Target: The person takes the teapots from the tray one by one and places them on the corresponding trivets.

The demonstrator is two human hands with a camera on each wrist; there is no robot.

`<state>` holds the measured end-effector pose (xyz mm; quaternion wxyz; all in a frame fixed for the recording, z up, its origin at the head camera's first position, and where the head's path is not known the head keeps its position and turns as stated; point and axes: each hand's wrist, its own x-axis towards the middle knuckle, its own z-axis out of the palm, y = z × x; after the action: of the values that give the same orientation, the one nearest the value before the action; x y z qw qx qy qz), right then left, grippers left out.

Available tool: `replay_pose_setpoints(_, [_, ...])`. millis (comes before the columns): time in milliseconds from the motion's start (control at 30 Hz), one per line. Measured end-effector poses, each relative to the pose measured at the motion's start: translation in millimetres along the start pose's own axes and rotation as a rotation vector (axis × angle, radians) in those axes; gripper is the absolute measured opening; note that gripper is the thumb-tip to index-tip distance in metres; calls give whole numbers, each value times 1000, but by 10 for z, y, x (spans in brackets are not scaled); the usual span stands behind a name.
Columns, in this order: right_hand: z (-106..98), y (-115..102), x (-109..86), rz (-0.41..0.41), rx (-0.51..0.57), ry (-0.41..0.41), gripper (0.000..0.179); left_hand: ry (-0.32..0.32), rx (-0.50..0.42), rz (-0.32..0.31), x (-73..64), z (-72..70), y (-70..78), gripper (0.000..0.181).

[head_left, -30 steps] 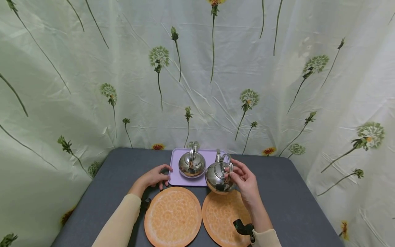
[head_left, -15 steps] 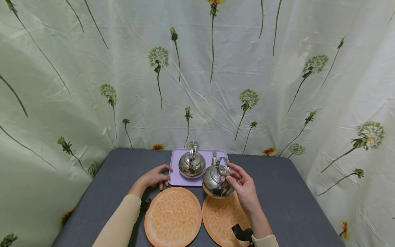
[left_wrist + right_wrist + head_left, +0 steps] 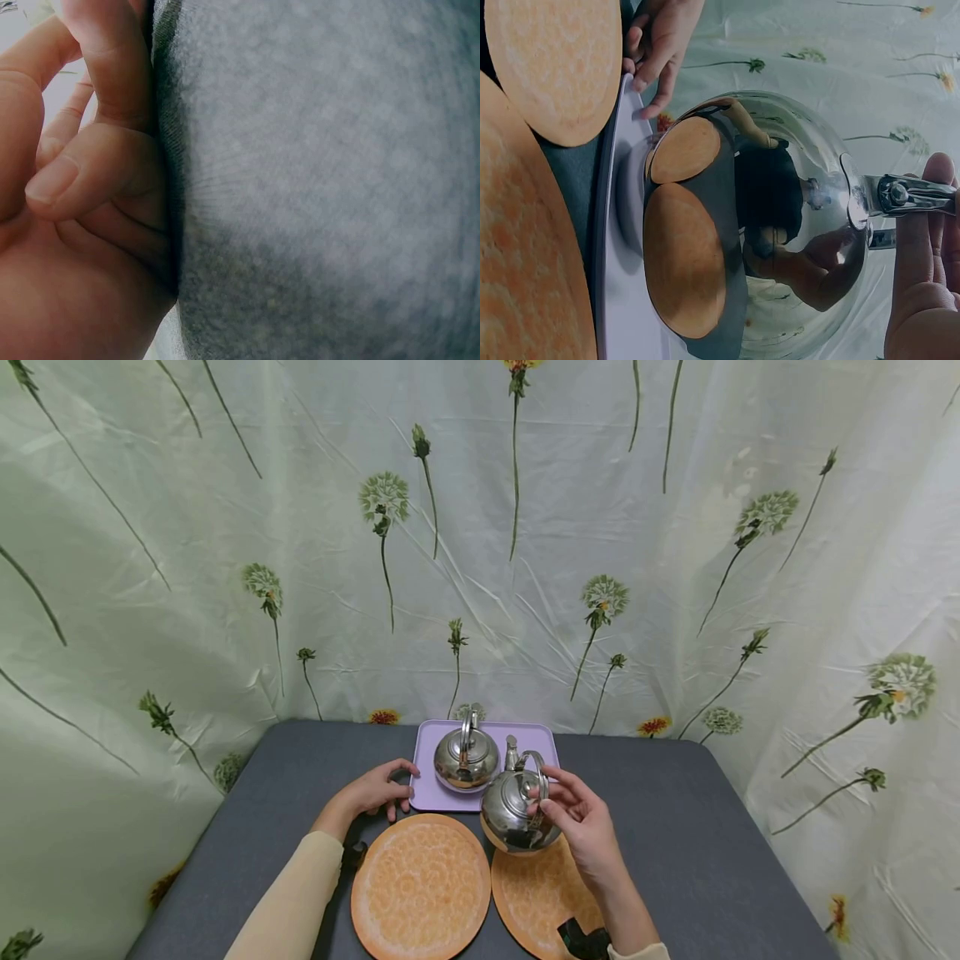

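My right hand [image 3: 581,818] grips the arched handle of a shiny steel teapot [image 3: 517,818], whose spout points away from me. This teapot hangs over the front edge of a lilac tray [image 3: 525,735] and the far part of the right orange round mat [image 3: 540,893]. In the right wrist view its polished body [image 3: 769,225] mirrors the two mats. A second steel teapot [image 3: 467,760] stands upright on the tray. At the tray's left edge, the fingers of my left hand [image 3: 375,789] touch the rim, loosely bent. The left wrist view shows this hand [image 3: 90,195] beside grey cloth.
Another orange round mat [image 3: 420,889] lies at the near left, its edge meeting the right mat. A dark grey cloth covers the table [image 3: 660,827]. Behind and at both sides hangs a pale curtain [image 3: 480,568] printed with dandelions.
My right hand has brought the held teapot left and nearer to me, from the tray's front right corner to above the right mat. The left hand and the other teapot stay put.
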<state>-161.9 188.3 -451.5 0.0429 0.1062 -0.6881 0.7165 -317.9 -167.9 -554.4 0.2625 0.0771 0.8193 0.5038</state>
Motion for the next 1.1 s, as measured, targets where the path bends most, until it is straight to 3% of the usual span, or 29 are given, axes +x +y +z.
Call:
replay_pose_setpoints(600, [180, 1, -108, -1, 34, -8, 49, 10, 9, 2, -15, 6, 11, 37])
replay_pose_setpoints(1100, [349, 66, -182, -3, 131, -101, 53, 1, 11, 7, 3, -2, -5, 37])
